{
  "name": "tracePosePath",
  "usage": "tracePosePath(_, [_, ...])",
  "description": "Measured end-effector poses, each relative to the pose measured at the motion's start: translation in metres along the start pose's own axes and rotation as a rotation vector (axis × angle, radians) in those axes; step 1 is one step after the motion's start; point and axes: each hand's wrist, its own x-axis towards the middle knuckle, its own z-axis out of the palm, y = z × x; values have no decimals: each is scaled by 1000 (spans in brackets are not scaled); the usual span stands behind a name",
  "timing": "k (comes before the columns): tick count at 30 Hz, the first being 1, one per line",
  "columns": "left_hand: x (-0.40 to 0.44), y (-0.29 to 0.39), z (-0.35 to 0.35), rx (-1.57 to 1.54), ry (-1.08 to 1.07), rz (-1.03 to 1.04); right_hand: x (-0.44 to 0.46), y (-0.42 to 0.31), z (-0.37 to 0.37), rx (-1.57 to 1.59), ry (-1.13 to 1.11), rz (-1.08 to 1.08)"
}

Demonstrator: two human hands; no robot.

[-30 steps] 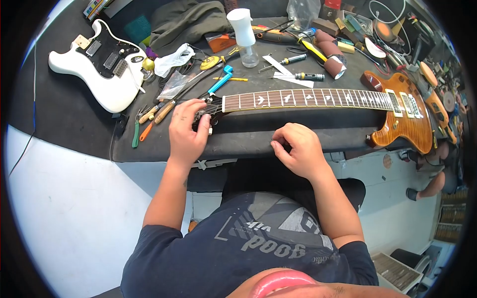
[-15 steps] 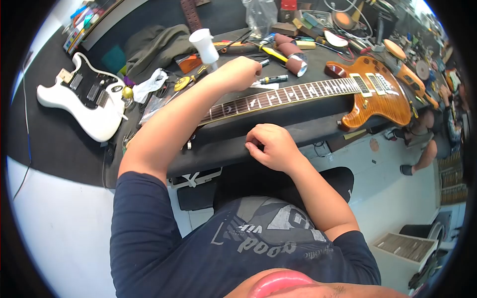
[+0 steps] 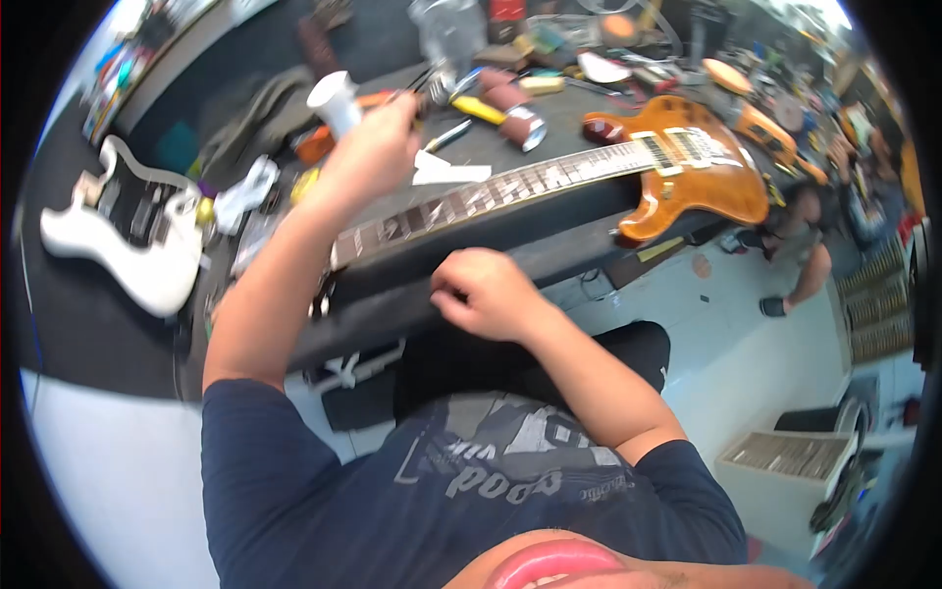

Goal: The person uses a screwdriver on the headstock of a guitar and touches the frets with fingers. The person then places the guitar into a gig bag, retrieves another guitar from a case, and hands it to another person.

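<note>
My left hand (image 3: 385, 137) is raised over the bench behind the guitar neck, fingers closed. A blurred dark shape shows at its fingertips, too unclear to name. An amber electric guitar (image 3: 714, 194) lies across the bench, its dark fretboard (image 3: 510, 188) passing in front of that hand. White paper strips (image 3: 449, 175) and a slim pen-like tool (image 3: 449, 135) lie to the right of the hand, and a white cup (image 3: 336, 101) stands at its left. My right hand (image 3: 488, 293) hovers in front of the bench edge, fingers loosely curled, nothing visible in them.
A white guitar body (image 3: 162, 257) lies at the left. Sandpaper rolls (image 3: 520, 126), a yellow-handled tool (image 3: 477, 108) and a clear plastic bag (image 3: 446, 34) are behind the neck. Tools clutter the back right, near an orange tool (image 3: 763, 135). Another person's leg (image 3: 807, 265) shows at the right.
My view has turned, shifting the scene left. My left hand has moved left and slightly back, uncovering more white paper; a pen-like tool no longer lies on that paper. My right hand stays curled.
</note>
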Motion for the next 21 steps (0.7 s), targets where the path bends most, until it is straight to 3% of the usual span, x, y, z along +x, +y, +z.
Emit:
tracePosePath(2, [-39,-11,-44,-242,77,-116,1,1,0,18,-31,8])
tracePosePath(4, [-87,-34,-59,-765,210,-271,4,-1,1,33,-55,21])
tracePosePath(6, [-140,-55,-64,-1022,325,-317,6,-7,0,50,-110,126])
tracePosePath(11, [-220,-70,-43,-1156,534,-392,19,-18,-7,207,-289,376])
tracePosePath(17, [-229,-74,-28,-1168,603,-363,35,-17,13,208,-292,250])
tracePosePath(21, [-233,-77,-27,-1128,612,-338,34,-17,23,83,-224,290])
